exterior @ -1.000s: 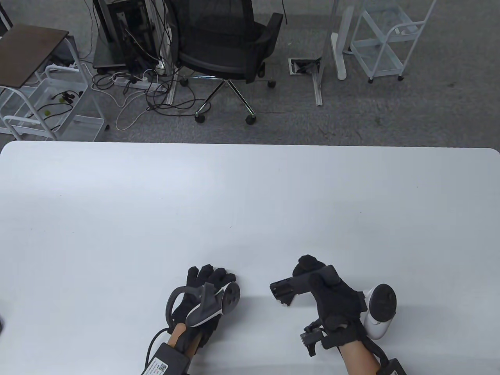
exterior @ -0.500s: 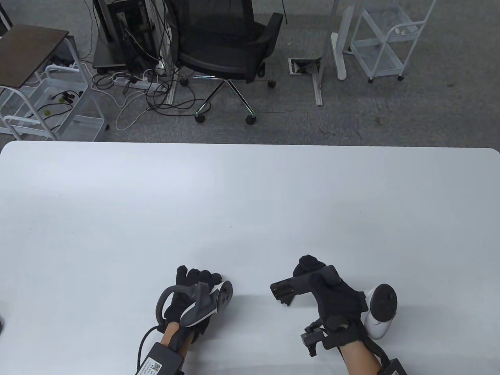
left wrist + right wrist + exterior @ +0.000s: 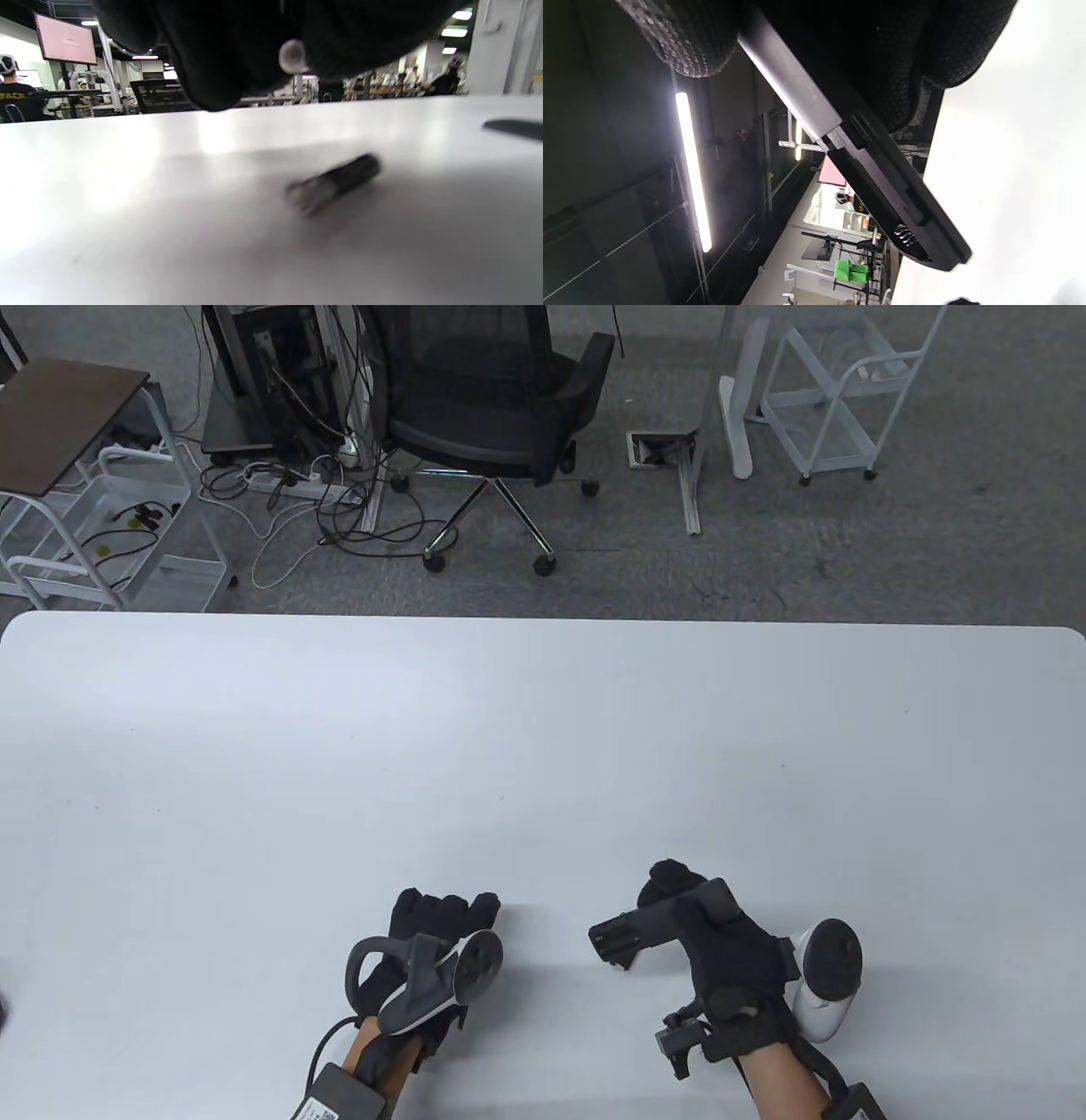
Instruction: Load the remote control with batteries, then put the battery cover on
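Right hand (image 3: 730,950) around tilted remote (image 3: 645,929).

White table (image 3: 543,746), rounded far corners, a few tiny dark specks on the top. One dark battery (image 3: 335,183) lies on its side on it, blurred in the left wrist view. To the right of the battery and farther back, a flat dark piece (image 3: 515,128) also lies on the tabletop; can't tell what it is.

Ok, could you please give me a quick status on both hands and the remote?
Right hand holds the remote, battery bay open. Left hand hovers over a loose battery on the table. Nothing in the way.
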Motion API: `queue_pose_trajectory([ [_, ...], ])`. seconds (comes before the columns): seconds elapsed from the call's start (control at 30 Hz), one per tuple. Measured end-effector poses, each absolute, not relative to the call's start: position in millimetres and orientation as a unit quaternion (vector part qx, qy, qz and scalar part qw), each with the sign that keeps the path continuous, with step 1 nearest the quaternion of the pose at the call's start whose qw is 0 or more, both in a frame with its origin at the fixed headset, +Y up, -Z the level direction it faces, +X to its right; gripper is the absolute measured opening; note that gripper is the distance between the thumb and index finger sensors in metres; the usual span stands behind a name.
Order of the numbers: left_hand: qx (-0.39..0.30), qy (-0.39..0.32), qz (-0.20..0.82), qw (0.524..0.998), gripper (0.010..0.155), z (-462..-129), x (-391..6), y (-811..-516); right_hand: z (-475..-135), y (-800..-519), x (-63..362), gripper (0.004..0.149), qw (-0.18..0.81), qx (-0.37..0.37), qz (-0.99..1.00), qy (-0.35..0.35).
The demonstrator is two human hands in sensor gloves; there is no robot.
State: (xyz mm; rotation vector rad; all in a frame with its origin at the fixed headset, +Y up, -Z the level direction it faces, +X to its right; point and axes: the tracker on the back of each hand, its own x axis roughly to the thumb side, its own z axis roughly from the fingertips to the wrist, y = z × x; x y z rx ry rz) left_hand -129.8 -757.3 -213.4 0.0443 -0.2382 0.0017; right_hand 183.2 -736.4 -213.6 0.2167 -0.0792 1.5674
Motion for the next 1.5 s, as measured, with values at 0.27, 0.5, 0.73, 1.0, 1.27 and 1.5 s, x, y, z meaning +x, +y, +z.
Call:
queue_pose_trajectory([
  [0.27,0.073,-0.166,0.097,0.979,0.057,-187.3,-124.7,-734.1,-216.7,-751.5,168.1,0.060,0.706,0.072,0.702,0.057],
  [0.5,0.125,-0.212,0.225,0.943,0.057,-165.1,-122.6,-713.3,-214.9,-757.2,154.8,0.061,0.696,0.078,0.709,0.087],
  [0.73,0.140,-0.242,0.264,0.923,0.053,-153.2,-115.5,-706.5,-210.5,-760.1,141.0,0.062,0.692,0.084,0.707,0.116],
  [1.0,0.129,-0.255,0.254,0.924,0.050,-150.2,-107.8,-709.1,-207.7,-759.9,132.8,0.062,0.691,0.090,0.705,0.130],
  [1.27,0.135,-0.263,0.232,0.927,0.049,-147.5,-103.0,-710.0,-206.8,-760.4,133.7,0.062,0.693,0.085,0.703,0.133],
  [1.5,0.145,-0.267,0.201,0.931,0.049,-144.8,-97.3,-711.7,-205.8,-761.0,133.3,0.062,0.693,0.086,0.702,0.139],
])
